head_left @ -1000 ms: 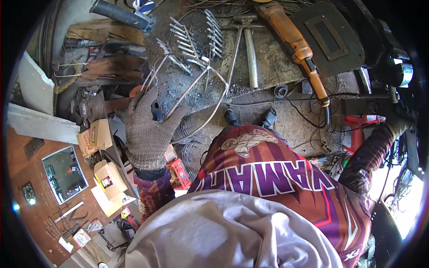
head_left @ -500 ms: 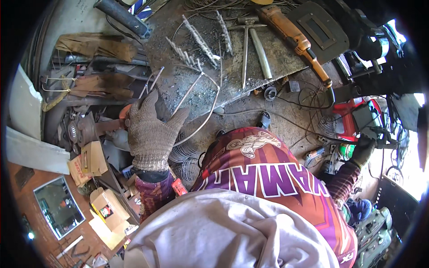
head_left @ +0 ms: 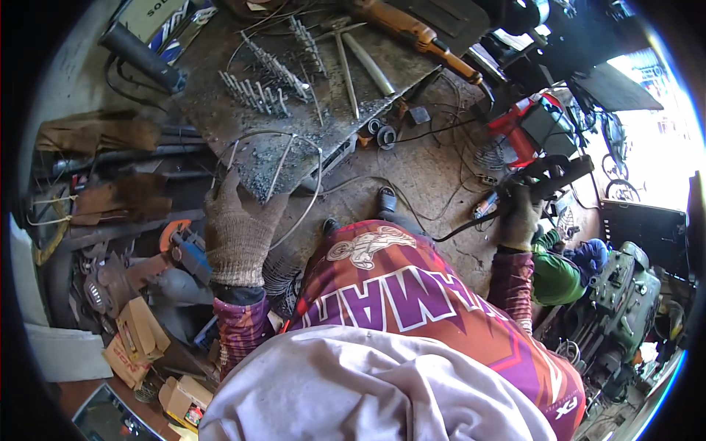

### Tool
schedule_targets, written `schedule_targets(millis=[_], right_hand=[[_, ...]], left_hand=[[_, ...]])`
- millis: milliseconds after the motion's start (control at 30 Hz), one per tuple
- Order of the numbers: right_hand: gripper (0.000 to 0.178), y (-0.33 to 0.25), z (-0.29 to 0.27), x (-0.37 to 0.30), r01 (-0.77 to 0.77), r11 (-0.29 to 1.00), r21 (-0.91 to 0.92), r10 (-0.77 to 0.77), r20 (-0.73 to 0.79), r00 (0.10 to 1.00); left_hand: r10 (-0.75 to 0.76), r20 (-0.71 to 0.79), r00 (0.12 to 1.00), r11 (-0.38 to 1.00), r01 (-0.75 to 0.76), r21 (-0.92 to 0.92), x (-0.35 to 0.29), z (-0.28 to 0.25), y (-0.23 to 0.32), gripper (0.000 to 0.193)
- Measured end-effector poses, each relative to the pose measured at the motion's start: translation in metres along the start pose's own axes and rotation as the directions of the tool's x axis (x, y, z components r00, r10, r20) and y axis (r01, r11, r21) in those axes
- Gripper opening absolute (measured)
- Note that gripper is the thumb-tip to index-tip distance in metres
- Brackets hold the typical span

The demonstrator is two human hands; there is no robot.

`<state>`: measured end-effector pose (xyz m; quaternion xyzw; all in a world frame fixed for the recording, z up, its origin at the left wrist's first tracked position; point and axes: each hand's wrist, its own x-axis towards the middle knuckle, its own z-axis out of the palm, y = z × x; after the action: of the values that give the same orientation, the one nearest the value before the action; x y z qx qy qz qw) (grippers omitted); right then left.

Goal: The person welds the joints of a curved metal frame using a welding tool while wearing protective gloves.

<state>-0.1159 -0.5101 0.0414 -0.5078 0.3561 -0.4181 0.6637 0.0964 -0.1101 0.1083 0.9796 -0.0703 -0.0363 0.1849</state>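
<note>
My left hand (head_left: 239,239), in a knitted work glove, grips a frame of bent thin metal rod (head_left: 319,180) with short straight rods joined to it. The frame reaches over the corner of a worn metal-topped table (head_left: 198,103). Out to the right, my gloved right hand (head_left: 518,217) is closed round a dark clamp-like welding holder (head_left: 551,176). A black cable (head_left: 460,234) trails from it to the left. Part of the holder blends into the dark things behind it. On the table stand rows of short metal rods (head_left: 257,95), beside a chipping hammer (head_left: 347,73).
An orange angle grinder (head_left: 412,33) lies on the table's far right. Cables (head_left: 360,178) snake over the floor. A red machine (head_left: 518,132) stands beyond my right hand. A person in green (head_left: 555,272) crouches at the right, near a green machine (head_left: 625,301). Cardboard boxes (head_left: 140,334) sit lower left.
My right hand has come inward from the far right with the welding holder. The view has swung right, so the table appears further up and left. My left hand keeps its grip on the rod frame.
</note>
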Motion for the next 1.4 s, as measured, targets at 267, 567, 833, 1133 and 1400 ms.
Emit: schedule_targets(millis=[267,567,833,1133,1400], right_hand=[[0.044,0.017,0.0,-0.019,-0.015,0.999,0.052,-0.003,0.327,0.945],[0.039,0.026,0.057,-0.045,-0.074,0.945,-0.32,0.247,0.542,0.804],[0.035,0.048,0.054,-0.044,-0.057,0.899,-0.433,0.352,0.641,0.682],[0.037,0.069,0.048,-0.042,0.338,0.793,-0.507,0.261,0.784,0.563],[0.022,0.062,0.065,-0.044,0.412,0.728,-0.547,0.216,0.754,0.62]], left_hand=[[0.059,-0.064,0.996,0.998,-0.061,-0.024,-0.003,-0.001,0.004,0.081],[0.16,-0.096,0.982,0.956,-0.178,-0.233,-0.007,0.027,-0.024,0.092],[-0.127,0.087,0.988,0.992,0.127,0.002,-0.003,0.007,0.005,0.101],[-0.043,0.098,0.994,0.998,0.04,0.039,0.004,-0.002,0.007,0.095],[-0.039,0.089,0.995,0.991,0.027,0.131,0.003,0.0,0.005,0.092]])
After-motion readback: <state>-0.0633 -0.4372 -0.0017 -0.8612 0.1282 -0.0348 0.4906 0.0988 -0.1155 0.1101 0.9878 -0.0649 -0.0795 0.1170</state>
